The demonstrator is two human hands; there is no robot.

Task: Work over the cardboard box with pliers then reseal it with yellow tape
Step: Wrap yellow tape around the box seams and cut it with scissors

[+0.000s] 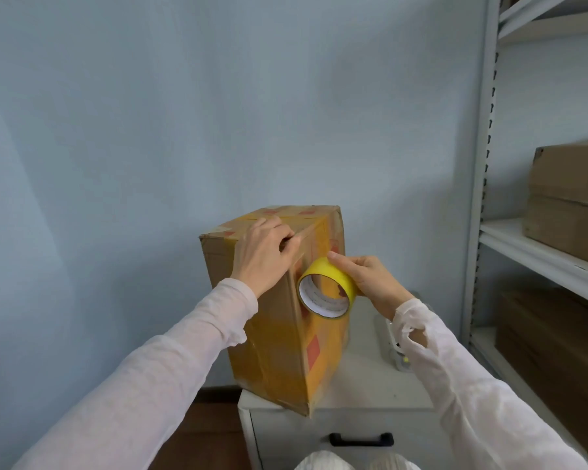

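Pale blue wall [150, 130] fills most of your view. A grey metal shelving rack [482, 164] stands on your right, loaded with plain brown cartons [571, 198].

Lower down, your tall brown cardboard box [275, 344] stands on end on a white drawer cabinet [364, 378], at its near-left corner. It's turned corner-on to you, which makes sense since that puts two faces in reach at once. Yellow tape and reddish patches already cover much of it, so I'd guess you're into the resealing stage. I can't pick out any pliers; something pale sits behind your right sleeve, but I can't tell what.

Your left hand [263, 252] drapes over the box's upper edge with the fingers curled onto it. It looks like a brace, so the tall box doesn't tip or swivel when you pull. Whether it's also pinning a tape end, I can't tell.

Your right hand [370, 278] pinches the bright yellow tape roll [314, 267], thumb on the outer band. The roll sits against the box's right-hand face just under the top, with its open core facing you, handy for drawing a strip along that face.
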